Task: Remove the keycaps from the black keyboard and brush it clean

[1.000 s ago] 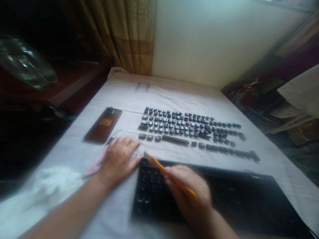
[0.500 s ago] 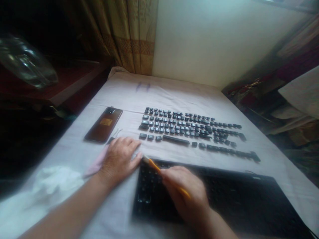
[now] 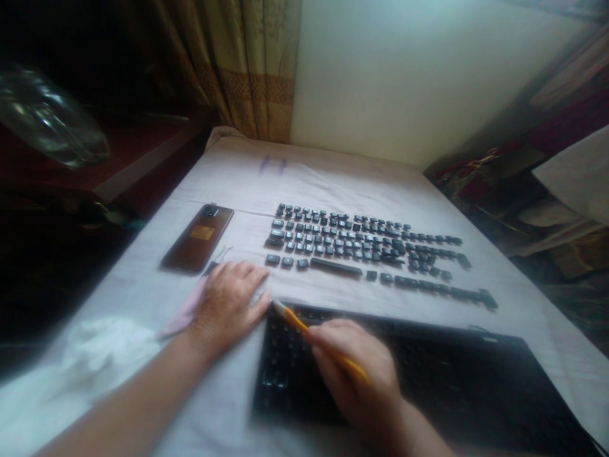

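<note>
A keyboard (image 3: pixel 457 374) lies lengthwise, left to right, toward the sheet (image 3: pixel 333 178)'s right edge, under the right hand (image 3: pixel 356 358), which pinches a brush (image 3: pixel 297 321) at the keyboard's far left corner, just beside the left hand (image 3: pixel 228 298), palm down, thumb spread.

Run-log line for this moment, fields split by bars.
right hand: grips brush at keyboard corner | left hand: open beside keyboard | keycaps: in rows beyond keyboard | phone: left of keycaps

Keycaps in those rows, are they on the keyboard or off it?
Off: the keycaps lie on the sheet, beyond the keyboard's far edge.
</note>
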Motion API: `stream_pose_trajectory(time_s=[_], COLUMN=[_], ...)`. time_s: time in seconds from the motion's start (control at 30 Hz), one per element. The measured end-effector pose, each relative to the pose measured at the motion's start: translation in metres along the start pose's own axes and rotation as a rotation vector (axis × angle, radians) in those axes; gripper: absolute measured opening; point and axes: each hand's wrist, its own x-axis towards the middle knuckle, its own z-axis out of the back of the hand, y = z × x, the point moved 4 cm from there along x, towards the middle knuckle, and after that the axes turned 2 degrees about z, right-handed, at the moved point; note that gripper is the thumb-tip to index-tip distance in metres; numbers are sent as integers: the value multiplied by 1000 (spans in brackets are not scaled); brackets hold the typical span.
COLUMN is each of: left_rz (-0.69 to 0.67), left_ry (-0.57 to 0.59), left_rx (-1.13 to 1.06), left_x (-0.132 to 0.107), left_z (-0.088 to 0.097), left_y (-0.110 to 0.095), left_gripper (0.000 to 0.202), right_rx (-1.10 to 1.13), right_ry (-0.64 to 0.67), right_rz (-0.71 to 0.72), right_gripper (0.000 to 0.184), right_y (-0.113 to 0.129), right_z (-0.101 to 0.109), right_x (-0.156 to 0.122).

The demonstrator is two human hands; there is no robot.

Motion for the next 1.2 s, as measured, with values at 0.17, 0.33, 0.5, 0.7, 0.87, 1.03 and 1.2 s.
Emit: stream_pose_trajectory(time_s=[0.17,0.33,0.5,0.7,0.87,1.03,1.2], left_rz=[7,8,13,11,13,14,16], left_ry=[5,2,-8,-3,-2,-1,0], left_rx=[-2,2,-2,-12,-19,-28,-37], left_x=[0,-1,-1,0,0,-1,0], left_z=[0,-2,-2,-1,-3,-4,-3], left_y=[0,1,2,1,3,3,3], left_gripper=[27,26,25,25,24,24,24], right_rx=[-32,27,63,96,108,156,197], right_ry=[-29,-36,-12,6,56,67,31], right_rz=[8,-2,-33,-6,0,0,-43], right_gripper=[25,27,28,30,29,29,31], right_y=[0,6,5,4,5,4,4], right_z=[4,11,9,6,1,2,8], right_x=[0,3,0,-3,0,3,3])
